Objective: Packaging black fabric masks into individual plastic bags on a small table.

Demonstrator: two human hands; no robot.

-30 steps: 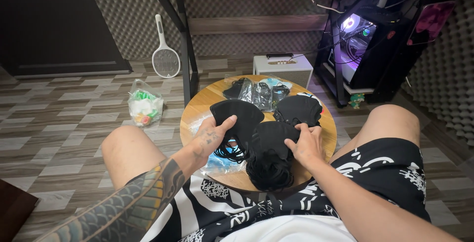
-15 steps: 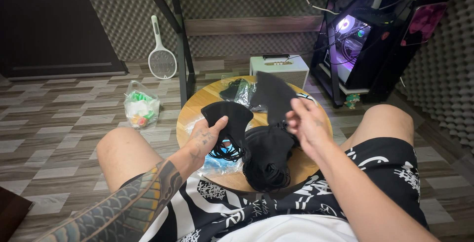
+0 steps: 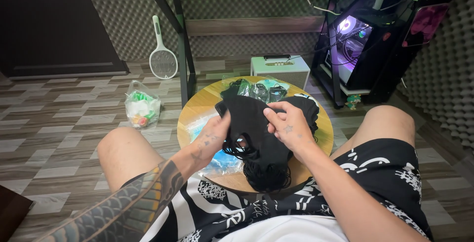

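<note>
On the one round wooden table (image 3: 197, 108) lie black fabric face masks (image 3: 256, 138) in a heap whose number cannot be told, one clear plastic packet (image 3: 261, 91) of more at the far edge, and one blue-tinted clear bag (image 3: 219, 163) at the near left. Two bare hands work above it, left hand (image 3: 212, 136) and right hand (image 3: 291, 126). Left of the table: one knotted clear bag (image 3: 142, 108), one white racket-shaped swatter (image 3: 163, 57). Behind it: one white boxy speaker (image 3: 279, 69)

Your mask (image 3: 256, 123) is matt black cloth with thin elastic loops. The table (image 3: 197, 111) is smooth, pale wood. Packets (image 3: 259, 90) on it are glossy clear plastic. The floor (image 3: 59, 118) shows grey wood-grain planks, lightly sheened.
</note>
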